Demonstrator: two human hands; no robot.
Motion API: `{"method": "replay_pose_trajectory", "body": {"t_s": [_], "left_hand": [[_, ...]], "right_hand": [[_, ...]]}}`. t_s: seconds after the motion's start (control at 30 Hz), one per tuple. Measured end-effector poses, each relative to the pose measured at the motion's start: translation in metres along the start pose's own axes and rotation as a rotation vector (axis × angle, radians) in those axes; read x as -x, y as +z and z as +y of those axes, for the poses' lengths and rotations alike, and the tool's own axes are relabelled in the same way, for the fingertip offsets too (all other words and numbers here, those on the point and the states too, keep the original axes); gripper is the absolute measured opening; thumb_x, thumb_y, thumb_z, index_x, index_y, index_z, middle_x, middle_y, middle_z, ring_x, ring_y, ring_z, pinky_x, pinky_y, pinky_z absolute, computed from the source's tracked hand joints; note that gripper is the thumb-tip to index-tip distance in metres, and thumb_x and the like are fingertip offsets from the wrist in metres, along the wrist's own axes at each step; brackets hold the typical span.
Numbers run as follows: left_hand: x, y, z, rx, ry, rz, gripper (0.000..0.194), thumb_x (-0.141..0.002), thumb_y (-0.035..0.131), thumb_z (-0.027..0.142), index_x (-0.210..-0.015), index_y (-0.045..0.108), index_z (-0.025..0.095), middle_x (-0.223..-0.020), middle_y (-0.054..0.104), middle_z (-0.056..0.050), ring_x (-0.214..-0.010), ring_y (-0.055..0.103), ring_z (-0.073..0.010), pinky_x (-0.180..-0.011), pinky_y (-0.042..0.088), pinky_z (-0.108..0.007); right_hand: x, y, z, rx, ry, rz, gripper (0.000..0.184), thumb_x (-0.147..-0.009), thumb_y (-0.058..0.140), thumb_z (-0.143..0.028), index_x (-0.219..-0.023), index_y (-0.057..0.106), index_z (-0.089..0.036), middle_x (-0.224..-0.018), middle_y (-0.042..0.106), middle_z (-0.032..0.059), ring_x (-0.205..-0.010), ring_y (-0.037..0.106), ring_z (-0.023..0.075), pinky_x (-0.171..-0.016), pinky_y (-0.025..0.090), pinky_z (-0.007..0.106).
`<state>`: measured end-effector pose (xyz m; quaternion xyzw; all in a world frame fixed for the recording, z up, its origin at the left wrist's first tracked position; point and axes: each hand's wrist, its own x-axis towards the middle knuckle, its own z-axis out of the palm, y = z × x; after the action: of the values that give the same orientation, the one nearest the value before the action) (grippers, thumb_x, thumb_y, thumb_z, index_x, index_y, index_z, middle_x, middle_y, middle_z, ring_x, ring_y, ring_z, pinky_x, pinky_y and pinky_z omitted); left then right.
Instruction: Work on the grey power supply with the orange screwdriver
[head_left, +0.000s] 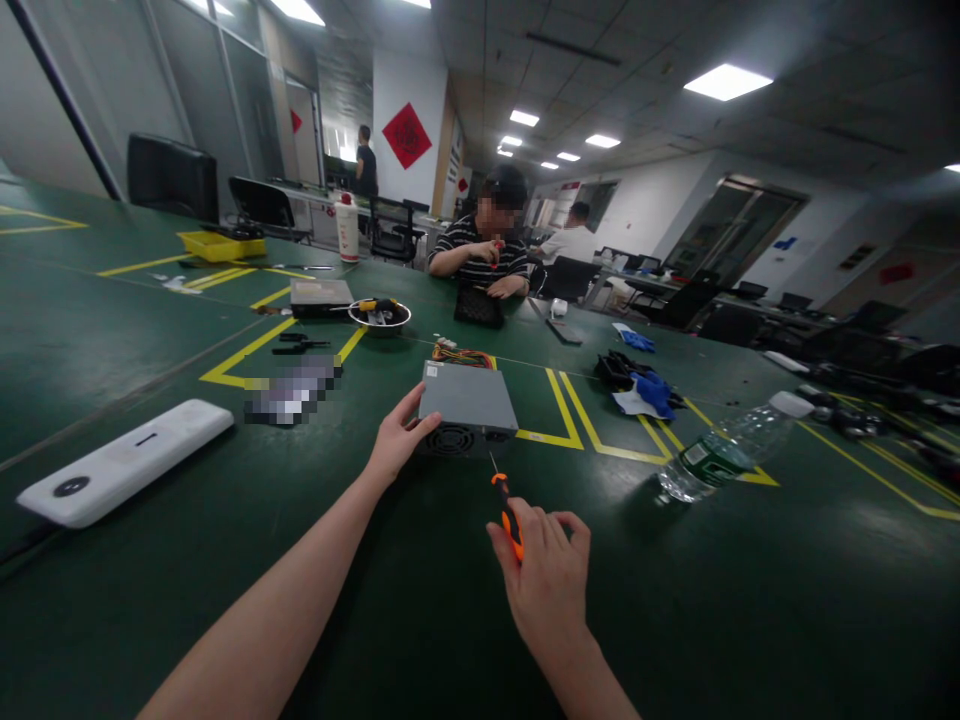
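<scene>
A grey computer power supply (469,392) lies on the green table in front of me, its fan grille and power socket facing my way. My left hand (399,432) grips its left side, the thumb on the front corner and the fingers along the edge. Between the fingers of my right hand (546,570) is a screwdriver (505,505) with an orange and black handle. Its thin tip points up toward the front face near the socket; whether it touches, I cannot tell. A bundle of coloured cables (461,355) comes out behind the power supply.
A white power strip (135,458) lies at left, a tilted water bottle (724,455) at right. Beyond are blue-and-white gloves (649,395), a round dish of tools (390,322), a yellow tray (221,246) and a cup (347,230). A co-worker (480,245) sits opposite.
</scene>
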<state>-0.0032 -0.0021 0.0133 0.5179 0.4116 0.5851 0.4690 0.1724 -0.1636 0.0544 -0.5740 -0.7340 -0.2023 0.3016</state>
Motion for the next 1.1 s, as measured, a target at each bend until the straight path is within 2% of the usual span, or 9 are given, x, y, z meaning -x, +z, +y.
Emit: {"method": "replay_pose_trajectory", "body": {"t_s": [0.13,0.23,0.43,0.6,0.77,0.87,0.97,1.1], "left_hand": [[-0.001,0.0,-0.001,-0.002,0.004,-0.006,0.067,-0.066,0.066,0.038,-0.128,0.043,0.028,-0.133,0.046,-0.005,-0.125,0.038,-0.0225,-0.1,0.033,-0.037],[-0.001,0.0,-0.001,0.01,0.008,-0.009,0.067,-0.066,0.066,0.038,-0.128,0.043,0.027,-0.133,0.046,-0.005,-0.124,0.039,-0.0222,-0.1,0.033,-0.036],[0.0,0.0,-0.001,0.017,0.009,-0.012,0.066,-0.066,0.066,0.037,-0.128,0.043,0.026,-0.131,0.048,-0.005,-0.122,0.041,-0.0228,-0.1,0.034,-0.036],[0.001,0.0,-0.001,0.02,0.016,-0.012,0.064,-0.067,0.065,0.036,-0.127,0.045,0.028,-0.132,0.047,-0.005,-0.123,0.04,-0.0233,-0.1,0.033,-0.037],[0.002,0.0,0.006,-0.005,0.008,-0.012,0.058,-0.066,0.065,0.037,-0.121,0.051,0.027,-0.132,0.047,-0.005,-0.123,0.04,-0.0239,-0.101,0.031,-0.037],[0.002,0.0,0.009,-0.004,0.008,0.003,0.055,-0.063,0.067,0.037,-0.116,0.056,0.025,-0.129,0.049,-0.006,-0.122,0.041,-0.025,-0.101,0.029,-0.038],[0.002,0.0,0.011,0.009,0.007,0.004,0.054,-0.062,0.067,0.037,-0.114,0.057,0.024,-0.125,0.053,-0.007,-0.12,0.043,-0.0253,-0.101,0.029,-0.038],[0.001,0.0,0.011,0.015,0.007,-0.007,0.054,-0.062,0.067,0.038,-0.113,0.058,0.023,-0.124,0.053,-0.007,-0.119,0.043,-0.0252,-0.1,0.03,-0.038]], "right_hand": [[-0.001,0.0,-0.004,-0.003,0.007,0.003,0.019,-0.086,0.042,-0.023,-0.098,0.05,-0.011,-0.078,0.06,0.0064,-0.071,0.056,0.0172,-0.075,0.035,0.036],[0.0,0.0,-0.004,-0.009,0.013,0.024,0.016,-0.086,0.042,-0.02,-0.097,0.051,-0.012,-0.078,0.061,0.0055,-0.071,0.057,0.0161,-0.077,0.035,0.036],[0.001,0.001,0.003,-0.041,0.037,0.034,0.015,-0.086,0.048,-0.03,-0.085,0.053,-0.016,-0.068,0.06,0.0008,-0.062,0.056,0.0138,-0.08,0.034,0.038],[0.001,0.004,0.012,-0.11,0.017,0.039,0.019,-0.086,0.048,-0.025,-0.102,0.054,-0.017,-0.082,0.059,0.0047,-0.075,0.056,0.0161,-0.076,0.037,0.035],[0.0,0.004,0.01,-0.152,0.022,0.019,0.018,-0.082,0.054,-0.03,-0.097,0.057,-0.019,-0.084,0.059,0.0047,-0.078,0.055,0.0171,-0.077,0.038,0.036],[-0.001,0.005,0.007,-0.168,0.032,-0.009,0.017,-0.081,0.053,-0.022,-0.097,0.055,-0.017,-0.085,0.061,0.005,-0.08,0.057,0.0177,-0.08,0.037,0.037],[-0.001,0.006,0.007,-0.175,0.027,-0.018,0.016,-0.082,0.049,-0.015,-0.097,0.053,-0.016,-0.083,0.064,0.0035,-0.075,0.059,0.0154,-0.083,0.037,0.037],[0.0,0.008,0.01,-0.166,0.08,0.008,0.012,-0.084,0.048,-0.021,-0.095,0.052,-0.016,-0.075,0.065,0.0021,-0.065,0.06,0.014,-0.084,0.038,0.038]]}}
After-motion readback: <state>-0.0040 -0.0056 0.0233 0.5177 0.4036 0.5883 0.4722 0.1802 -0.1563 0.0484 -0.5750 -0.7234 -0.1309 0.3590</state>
